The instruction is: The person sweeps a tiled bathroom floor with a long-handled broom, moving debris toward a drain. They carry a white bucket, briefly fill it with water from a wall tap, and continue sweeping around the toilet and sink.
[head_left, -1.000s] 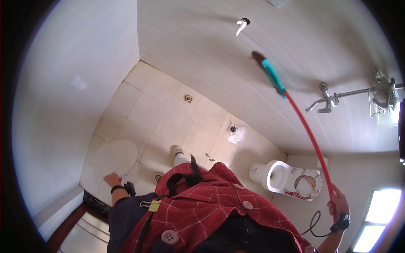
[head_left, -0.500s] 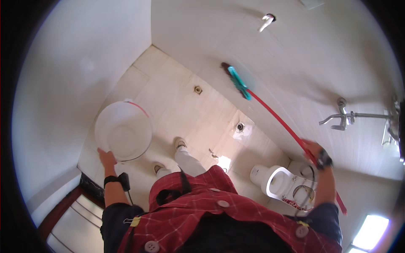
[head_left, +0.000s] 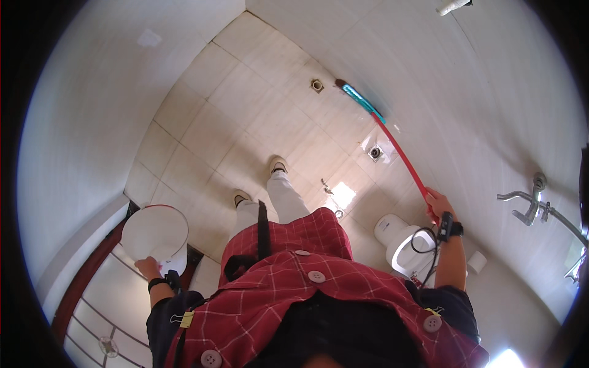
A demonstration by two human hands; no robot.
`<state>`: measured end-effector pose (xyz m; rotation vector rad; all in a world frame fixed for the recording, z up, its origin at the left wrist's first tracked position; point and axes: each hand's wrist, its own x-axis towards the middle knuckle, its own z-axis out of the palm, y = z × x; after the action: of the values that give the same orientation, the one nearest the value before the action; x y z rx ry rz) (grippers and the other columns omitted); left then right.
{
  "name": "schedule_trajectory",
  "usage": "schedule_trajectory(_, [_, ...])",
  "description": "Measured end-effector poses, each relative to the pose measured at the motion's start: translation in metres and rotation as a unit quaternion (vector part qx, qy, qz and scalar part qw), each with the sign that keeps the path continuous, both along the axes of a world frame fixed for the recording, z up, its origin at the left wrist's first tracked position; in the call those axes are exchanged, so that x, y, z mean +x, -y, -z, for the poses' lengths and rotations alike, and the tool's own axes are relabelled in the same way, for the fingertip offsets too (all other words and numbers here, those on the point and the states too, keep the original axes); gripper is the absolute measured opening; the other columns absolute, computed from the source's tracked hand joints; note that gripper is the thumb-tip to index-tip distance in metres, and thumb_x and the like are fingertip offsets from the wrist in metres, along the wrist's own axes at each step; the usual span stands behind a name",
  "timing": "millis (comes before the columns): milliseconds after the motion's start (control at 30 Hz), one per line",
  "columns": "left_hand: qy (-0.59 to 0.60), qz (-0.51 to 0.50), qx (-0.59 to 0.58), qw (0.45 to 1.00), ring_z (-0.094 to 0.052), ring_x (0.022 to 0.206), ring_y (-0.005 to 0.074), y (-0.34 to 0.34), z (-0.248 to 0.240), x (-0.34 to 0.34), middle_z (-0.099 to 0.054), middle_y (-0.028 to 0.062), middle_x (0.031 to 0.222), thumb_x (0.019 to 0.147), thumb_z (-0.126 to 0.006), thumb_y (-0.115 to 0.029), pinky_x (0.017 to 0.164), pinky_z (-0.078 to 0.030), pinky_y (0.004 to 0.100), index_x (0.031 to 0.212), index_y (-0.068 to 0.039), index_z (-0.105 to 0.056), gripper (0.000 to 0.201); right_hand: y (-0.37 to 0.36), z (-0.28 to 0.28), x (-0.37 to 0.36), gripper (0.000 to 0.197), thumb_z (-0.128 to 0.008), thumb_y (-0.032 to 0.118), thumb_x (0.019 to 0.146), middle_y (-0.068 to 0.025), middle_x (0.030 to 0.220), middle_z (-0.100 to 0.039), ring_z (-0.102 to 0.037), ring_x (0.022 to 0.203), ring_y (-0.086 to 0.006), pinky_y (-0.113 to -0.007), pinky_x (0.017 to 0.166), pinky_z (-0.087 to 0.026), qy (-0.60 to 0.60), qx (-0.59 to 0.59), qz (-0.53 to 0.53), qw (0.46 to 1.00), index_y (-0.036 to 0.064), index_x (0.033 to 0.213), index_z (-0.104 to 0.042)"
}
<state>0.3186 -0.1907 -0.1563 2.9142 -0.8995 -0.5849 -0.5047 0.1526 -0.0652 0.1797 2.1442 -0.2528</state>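
My right hand (head_left: pixel 437 204) is closed around the red handle of a broom (head_left: pixel 400 150). The broom's teal head (head_left: pixel 362 101) with dark bristles lies low along the foot of the right wall, close to a floor drain (head_left: pixel 375 153). On the other side my left hand (head_left: pixel 148 268) grips the rim of a white bucket (head_left: pixel 156 224). The bucket is tilted and hangs by the doorway sill; its inside looks bare, with its lower part partly behind my hand. Both wrists wear dark bands with small devices.
A white toilet (head_left: pixel 402 242) stands right of my legs. A metal tap (head_left: pixel 532 199) juts from the right wall, a pale spout (head_left: pixel 453 6) farther up. Another floor drain (head_left: pixel 317 85) sits in the tiles (head_left: pixel 227 116). A dark red door frame (head_left: pixel 86 282) borders the left doorway.
The bucket has moved left and back toward me, to the doorway. The broom head has come down from against the right wall to the floor's edge. My view has shifted.
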Motion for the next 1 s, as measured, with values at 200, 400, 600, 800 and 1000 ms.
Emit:
schedule_trajectory(200, [-0.059,0.036,-0.023,0.997,-0.061,0.052,0.0348,0.016,0.03,-0.032,-0.055,0.0304,0.086,0.075,-0.046,-0.001,0.035,-0.052,0.0378,0.105,0.013,-0.035,0.035,0.01,0.1,-0.016,0.038,-0.05,0.026,0.09,-0.0002,0.061,-0.049,-0.043,0.041,-0.0098,-0.025,0.037,-0.038,0.02,-0.056,-0.05,0.997,0.0133,0.125,-0.053])
schedule_trajectory(400, [-0.033,0.282,-0.081,0.956,-0.061,0.079,0.0353,0.051,0.04,-0.042,-0.057,0.0258,0.101,0.072,-0.048,-0.003,0.06,-0.05,0.0386,0.119,0.008,-0.039,0.05,-0.072,0.191,0.032,0.04,-0.055,0.023,0.086,-0.0183,0.075,-0.064,-0.065,0.063,-0.0269,-0.037,0.057,-0.05,-0.081,-0.001,-0.204,0.976,0.0122,0.124,-0.054])
schedule_trajectory(600, [-0.076,0.241,-0.056,0.966,-0.063,0.071,0.0374,0.068,0.021,-0.082,-0.058,0.0279,0.101,0.073,-0.045,0.0,0.052,-0.053,0.039,0.125,0.005,-0.036,0.053,-0.09,0.114,0.027,0.041,-0.052,0.022,0.084,-0.0246,0.087,-0.063,-0.063,0.084,-0.0382,-0.042,0.071,-0.05,-0.045,0.021,-0.307,0.95,0.0114,0.124,-0.054])
schedule_trajectory(800, [-0.081,0.143,-0.053,0.985,-0.059,0.049,0.0325,0.029,-0.005,-0.053,-0.058,0.029,0.092,0.074,-0.043,0.001,0.034,-0.048,0.0339,0.127,0.007,-0.03,0.054,-0.013,0.015,0.087,0.036,-0.049,0.02,0.087,-0.0236,0.092,-0.062,-0.059,0.087,-0.0415,-0.048,0.074,-0.048,-0.113,0.043,-0.484,0.866,0.0137,0.123,-0.054])
schedule_trajectory(1000, [-0.038,0.051,-0.035,0.997,-0.062,0.059,0.0349,-0.047,-0.026,0.03,-0.055,0.0297,0.097,0.075,-0.045,0.002,0.038,-0.053,0.0372,0.116,0.01,-0.035,0.043,0.14,0.079,0.165,0.035,-0.049,0.019,0.088,-0.0158,0.081,-0.064,-0.062,0.075,-0.0329,-0.046,0.065,-0.049,-0.149,-0.095,-0.623,0.762,0.0199,0.122,-0.055])
